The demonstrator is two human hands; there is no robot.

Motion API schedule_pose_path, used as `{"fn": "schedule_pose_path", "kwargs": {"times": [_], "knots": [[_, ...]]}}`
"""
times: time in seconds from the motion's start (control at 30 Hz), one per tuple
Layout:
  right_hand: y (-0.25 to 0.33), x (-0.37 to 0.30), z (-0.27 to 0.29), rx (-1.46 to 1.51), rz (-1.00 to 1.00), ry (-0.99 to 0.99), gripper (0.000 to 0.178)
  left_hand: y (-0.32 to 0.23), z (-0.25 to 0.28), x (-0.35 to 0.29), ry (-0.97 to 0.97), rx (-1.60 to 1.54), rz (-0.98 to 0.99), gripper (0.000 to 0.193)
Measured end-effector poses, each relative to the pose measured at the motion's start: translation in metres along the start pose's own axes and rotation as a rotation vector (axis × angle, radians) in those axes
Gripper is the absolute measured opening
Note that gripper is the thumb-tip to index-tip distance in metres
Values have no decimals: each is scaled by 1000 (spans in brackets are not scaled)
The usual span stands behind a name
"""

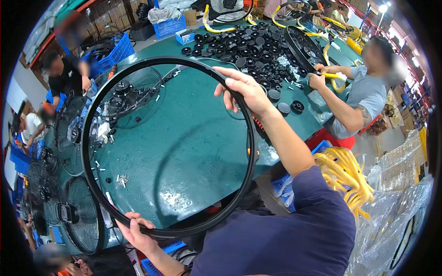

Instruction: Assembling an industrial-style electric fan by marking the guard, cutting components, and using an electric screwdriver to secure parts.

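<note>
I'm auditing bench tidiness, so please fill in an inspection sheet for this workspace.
Surface: green tabletop, partly covered, glossy where bare.
Job's things: black hoop, held above the tabletop.
Clutter: black round caps heaped at the far side; small pieces seen through the hoop.
Hands: left hand grips the hoop's lower left, right hand its upper right.
Cables: red coiled line, cable or hose unclear.
Surroundings: co-worker at right, yellow tubes, blue crate.

Creased plain navy-blue shirt [276, 239], short loose sleeve [307, 189] in the same dark shade, bare forearms [287, 140], ungloved fingers [230, 74]
</note>
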State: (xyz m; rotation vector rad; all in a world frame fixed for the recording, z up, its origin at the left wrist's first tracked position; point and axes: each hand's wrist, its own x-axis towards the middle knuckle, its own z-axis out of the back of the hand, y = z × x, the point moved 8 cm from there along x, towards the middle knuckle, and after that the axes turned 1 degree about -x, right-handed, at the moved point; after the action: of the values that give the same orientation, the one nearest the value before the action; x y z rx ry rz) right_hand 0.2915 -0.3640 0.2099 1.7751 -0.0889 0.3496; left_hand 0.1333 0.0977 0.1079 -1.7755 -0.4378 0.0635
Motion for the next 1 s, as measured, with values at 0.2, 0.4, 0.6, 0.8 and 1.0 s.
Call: {"fn": "schedule_pose_path", "kwargs": {"times": [0.2,0.4,0.6,0.8,1.0], "knots": [[-21,-14,-1,-26,6,-112,58,-34,1,16,45,117,-127,60],[-12,-21,12,152,30,-90,65,-67,-33,45,180,173,-126,65],[-2,-35,38,325,90,-128,53,-73,-72,60,296,141,-47,71],[-5,-36,64,386,56,-115,53,-75,-95,60,491,-134,-75,106],[-45,-36,87,498,-22,-74,55,-82,-123,41,407,-209,-165,141]]}}
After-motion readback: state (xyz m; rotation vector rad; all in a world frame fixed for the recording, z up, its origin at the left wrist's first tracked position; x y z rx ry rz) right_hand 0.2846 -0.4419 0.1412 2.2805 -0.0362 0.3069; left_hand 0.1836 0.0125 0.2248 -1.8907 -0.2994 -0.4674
